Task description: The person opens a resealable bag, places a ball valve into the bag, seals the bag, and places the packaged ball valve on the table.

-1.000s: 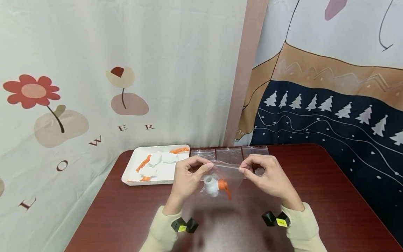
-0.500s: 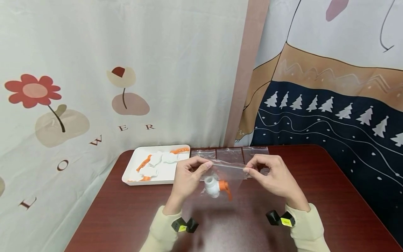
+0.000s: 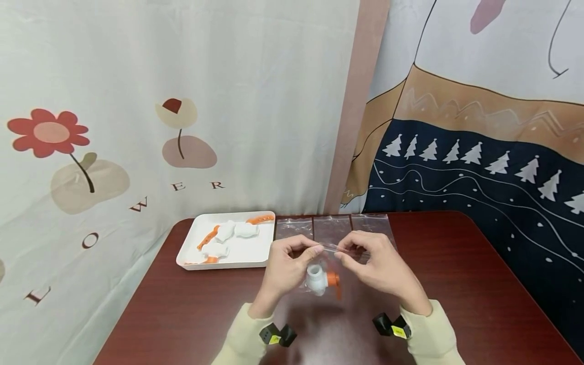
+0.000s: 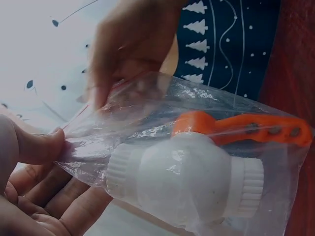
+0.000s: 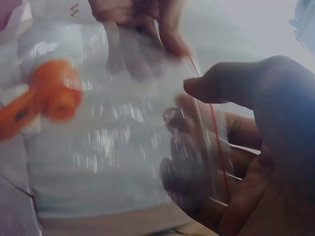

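A clear zip bag (image 4: 226, 98) hangs between the two hands, with a white plastic ball valve (image 4: 182, 182) inside it. The valve's orange lever (image 4: 261, 129) lies along one side of the bag. My left hand (image 3: 287, 266) pinches the bag's top corner between thumb and forefinger. Close beside it, my right hand (image 3: 376, 261) pinches the same top edge, where a red zip line (image 5: 217, 132) runs past the thumb in the right wrist view. The bag is held above the table, its valve end down.
A white tray (image 3: 248, 253) at the back left holds several white valves (image 3: 214, 249) with orange levers. To its right, along the table's back edge, lie flat clear bags (image 3: 332, 228). The dark red table (image 3: 456, 268) meets a patterned curtain (image 3: 255, 126) behind.
My right hand first slid slightly right along the bag's top edge, then came back left. My left hand moved right, so the hands are closer together; both dropped slightly with the bag.
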### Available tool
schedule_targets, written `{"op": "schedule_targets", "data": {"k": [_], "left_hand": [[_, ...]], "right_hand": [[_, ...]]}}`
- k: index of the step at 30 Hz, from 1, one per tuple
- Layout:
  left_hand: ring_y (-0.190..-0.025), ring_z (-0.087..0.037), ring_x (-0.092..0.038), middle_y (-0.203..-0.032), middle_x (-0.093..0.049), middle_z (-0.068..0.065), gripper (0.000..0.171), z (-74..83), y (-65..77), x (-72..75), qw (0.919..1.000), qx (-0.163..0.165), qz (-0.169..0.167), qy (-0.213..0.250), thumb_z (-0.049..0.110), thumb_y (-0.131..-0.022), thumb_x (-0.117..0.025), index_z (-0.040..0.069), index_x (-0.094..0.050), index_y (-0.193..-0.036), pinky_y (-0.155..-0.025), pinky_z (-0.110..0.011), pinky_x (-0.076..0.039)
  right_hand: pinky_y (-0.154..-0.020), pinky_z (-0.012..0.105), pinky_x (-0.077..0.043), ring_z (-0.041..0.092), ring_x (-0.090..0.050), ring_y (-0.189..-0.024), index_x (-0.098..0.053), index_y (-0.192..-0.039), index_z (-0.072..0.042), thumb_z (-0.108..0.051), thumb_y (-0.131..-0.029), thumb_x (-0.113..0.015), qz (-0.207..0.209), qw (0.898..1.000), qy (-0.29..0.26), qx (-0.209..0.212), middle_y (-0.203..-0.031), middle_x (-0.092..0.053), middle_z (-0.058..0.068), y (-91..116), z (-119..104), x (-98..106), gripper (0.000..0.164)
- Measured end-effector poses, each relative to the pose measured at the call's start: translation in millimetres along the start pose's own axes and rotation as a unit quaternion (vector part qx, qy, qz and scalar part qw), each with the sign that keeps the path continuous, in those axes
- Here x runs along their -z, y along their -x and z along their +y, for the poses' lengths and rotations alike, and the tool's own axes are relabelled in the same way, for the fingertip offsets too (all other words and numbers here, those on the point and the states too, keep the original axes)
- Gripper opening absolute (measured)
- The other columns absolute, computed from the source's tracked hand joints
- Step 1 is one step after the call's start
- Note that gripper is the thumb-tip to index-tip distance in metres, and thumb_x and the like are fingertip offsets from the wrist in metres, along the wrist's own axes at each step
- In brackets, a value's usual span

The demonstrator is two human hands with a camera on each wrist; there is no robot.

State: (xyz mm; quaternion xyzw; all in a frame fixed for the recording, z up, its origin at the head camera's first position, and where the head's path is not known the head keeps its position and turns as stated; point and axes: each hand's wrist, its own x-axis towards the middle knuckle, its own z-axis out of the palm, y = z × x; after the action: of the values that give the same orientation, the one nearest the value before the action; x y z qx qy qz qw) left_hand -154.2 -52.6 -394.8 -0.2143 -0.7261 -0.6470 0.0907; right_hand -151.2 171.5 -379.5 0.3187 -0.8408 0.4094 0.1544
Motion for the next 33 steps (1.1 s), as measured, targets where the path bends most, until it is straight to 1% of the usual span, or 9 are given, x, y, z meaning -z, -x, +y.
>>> {"op": "schedule_targets", "data": {"k": [2, 5, 9, 12, 17, 20, 25, 33], "left_hand": [[-0.070, -0.015, -0.072, -0.085, -0.079, -0.011, 0.010, 0.3, 1.3, -3.8, 1.0000, 0.000, -0.004, -0.004, 0.017, -0.091, -0.079, 0.007, -0.080, -0.090, -0.062, -0.021, -0.054], [-0.071, -0.011, -0.070, -0.086, -0.080, -0.010, 0.009, 1.1, 2.5, -8.1, 0.9999, 0.000, -0.004, -0.012, 0.017, -0.090, -0.079, 0.008, -0.081, -0.090, -0.062, -0.021, -0.054], [-0.070, -0.009, -0.069, -0.085, -0.080, -0.009, 0.009, 2.9, 3.7, -11.2, 0.9998, 0.004, -0.002, -0.018, 0.017, -0.089, -0.080, 0.009, -0.081, -0.090, -0.062, -0.019, -0.053], [-0.070, -0.009, -0.070, -0.085, -0.080, -0.007, 0.008, 4.3, 4.1, -11.9, 0.9997, 0.008, -0.003, -0.023, 0.018, -0.089, -0.080, 0.010, -0.082, -0.091, -0.063, -0.020, -0.054], [-0.073, -0.011, -0.073, -0.085, -0.080, -0.005, 0.006, 5.5, 4.0, -10.3, 0.9995, 0.011, 0.004, -0.031, 0.018, -0.090, -0.079, 0.012, -0.082, -0.090, -0.065, -0.021, -0.056], [-0.074, -0.011, -0.073, -0.086, -0.080, -0.006, 0.006, 4.4, 3.5, -9.5, 0.9995, 0.003, 0.002, -0.030, 0.016, -0.090, -0.079, 0.010, -0.081, -0.090, -0.066, -0.022, -0.057], [-0.072, -0.011, -0.073, -0.084, -0.080, -0.007, 0.010, 5.9, 3.2, -9.1, 0.9989, -0.023, -0.002, -0.040, 0.018, -0.091, -0.078, 0.008, -0.080, -0.089, -0.064, -0.022, -0.056], [-0.071, -0.013, -0.072, -0.083, -0.080, -0.007, 0.008, 5.9, 4.1, -7.3, 0.9984, -0.039, 0.006, -0.041, 0.015, -0.091, -0.078, 0.007, -0.080, -0.088, -0.063, -0.022, -0.056]], "right_hand": [[-0.064, 0.025, -0.053, 0.004, -0.055, -0.070, -0.071, -0.090, -0.025, -0.010, -0.089, -0.078, 0.008, 1.000, 0.001, 0.016, -0.079, -0.061, -0.015, -1, -2, -5, 0.016], [-0.064, 0.024, -0.050, 0.007, -0.055, -0.068, -0.072, -0.090, -0.024, -0.009, -0.089, -0.078, 0.024, 0.999, 0.006, 0.033, -0.078, -0.059, -0.015, -2, -5, -9, 0.017], [-0.062, 0.023, -0.049, 0.008, -0.054, -0.067, -0.072, -0.090, -0.025, -0.009, -0.089, -0.078, 0.034, 0.999, 0.013, 0.036, -0.078, -0.059, -0.015, -1, -7, -12, 0.017], [-0.063, 0.022, -0.050, 0.006, -0.054, -0.067, -0.073, -0.090, -0.025, -0.009, -0.088, -0.079, 0.042, 0.998, 0.017, 0.035, -0.079, -0.061, -0.016, -1, -8, -13, 0.017], [-0.063, 0.019, -0.048, 0.003, -0.054, -0.068, -0.073, -0.091, -0.023, -0.007, -0.089, -0.078, 0.051, 0.998, 0.014, 0.047, -0.082, -0.065, -0.015, -3, -10, -16, 0.016], [-0.062, 0.018, -0.047, 0.003, -0.054, -0.068, -0.073, -0.090, -0.022, -0.007, -0.089, -0.077, 0.053, 0.997, 0.014, 0.051, -0.083, -0.065, -0.015, -4, -11, -18, 0.016], [-0.061, 0.018, -0.045, 0.003, -0.053, -0.067, -0.073, -0.088, -0.025, -0.007, -0.088, -0.078, 0.060, 0.997, 0.010, 0.043, -0.080, -0.063, -0.017, -2, -12, -19, 0.018], [-0.059, 0.019, -0.047, 0.002, -0.053, -0.066, -0.073, -0.088, -0.026, -0.010, -0.088, -0.080, 0.059, 0.998, 0.005, 0.037, -0.078, -0.062, -0.017, -3, -12, -17, 0.017]]}}
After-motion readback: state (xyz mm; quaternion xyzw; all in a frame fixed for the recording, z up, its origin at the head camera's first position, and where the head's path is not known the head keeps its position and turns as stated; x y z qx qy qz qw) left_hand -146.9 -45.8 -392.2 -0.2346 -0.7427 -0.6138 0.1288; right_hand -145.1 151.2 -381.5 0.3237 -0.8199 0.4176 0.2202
